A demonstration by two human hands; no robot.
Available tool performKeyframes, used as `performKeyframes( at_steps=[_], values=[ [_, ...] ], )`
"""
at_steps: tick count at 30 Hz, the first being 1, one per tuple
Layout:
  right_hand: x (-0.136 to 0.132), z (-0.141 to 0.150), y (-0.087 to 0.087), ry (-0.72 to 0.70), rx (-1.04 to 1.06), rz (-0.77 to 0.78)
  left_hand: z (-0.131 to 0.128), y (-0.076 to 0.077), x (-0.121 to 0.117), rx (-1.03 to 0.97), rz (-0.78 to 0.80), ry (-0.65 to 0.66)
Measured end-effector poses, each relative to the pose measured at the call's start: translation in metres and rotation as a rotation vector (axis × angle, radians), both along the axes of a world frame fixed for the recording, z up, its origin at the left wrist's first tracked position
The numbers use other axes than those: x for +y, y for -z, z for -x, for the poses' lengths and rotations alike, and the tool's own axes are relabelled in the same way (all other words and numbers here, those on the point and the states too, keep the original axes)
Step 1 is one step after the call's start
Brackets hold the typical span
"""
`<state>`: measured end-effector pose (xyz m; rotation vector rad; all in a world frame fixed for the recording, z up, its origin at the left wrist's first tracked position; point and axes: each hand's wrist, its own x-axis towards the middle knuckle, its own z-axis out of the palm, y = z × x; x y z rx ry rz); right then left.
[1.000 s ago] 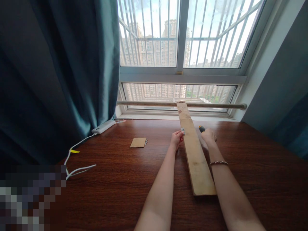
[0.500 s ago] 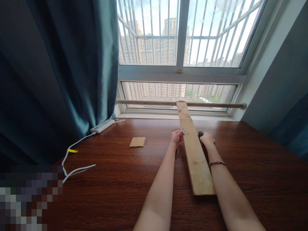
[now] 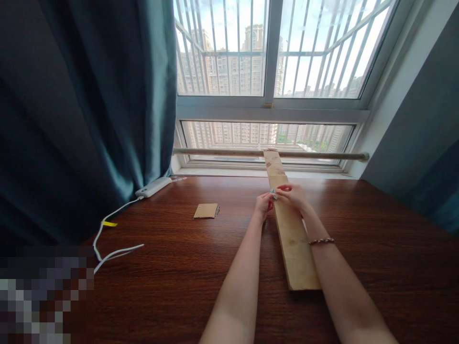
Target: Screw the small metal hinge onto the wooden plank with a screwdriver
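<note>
A long pale wooden board (image 3: 292, 243) slopes away from me, its far end up at the rail by the window. At its left edge sits a small silvery metal fitting (image 3: 273, 194), too small to name exactly. My left hand (image 3: 264, 204) pinches this fitting against the board's edge. My right hand (image 3: 293, 196) lies over the board from the right, thumb and fingertips closed together right at the fitting. Whatever is between those right fingertips is too small to make out. The dark-handled tool is out of sight.
A folded piece of cardboard (image 3: 205, 210) with small metal bits at its right edge lies on the brown table (image 3: 161, 296). A white power strip (image 3: 153, 187) and its cable (image 3: 120, 251) are at the left by the curtain (image 3: 154, 95). A rail (image 3: 322, 155) crosses before the window.
My right hand has left the dark-handled tool with the yellow end and moved left over the board to the metal fitting. My left hand stays in place.
</note>
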<state>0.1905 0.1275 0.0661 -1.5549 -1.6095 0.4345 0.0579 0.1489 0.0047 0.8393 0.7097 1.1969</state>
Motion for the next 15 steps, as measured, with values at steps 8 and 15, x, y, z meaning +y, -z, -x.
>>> performKeyframes(
  at_steps=[8, 15],
  values=[
    [-0.009, 0.019, -0.005, 0.196, -0.081, 0.027, -0.002, 0.002, 0.001, -0.034, -0.009, -0.018],
    [0.000, 0.021, 0.003, 0.256, 0.022, 0.025, -0.004, 0.004, 0.002, -0.016, 0.009, -0.029]
  ],
)
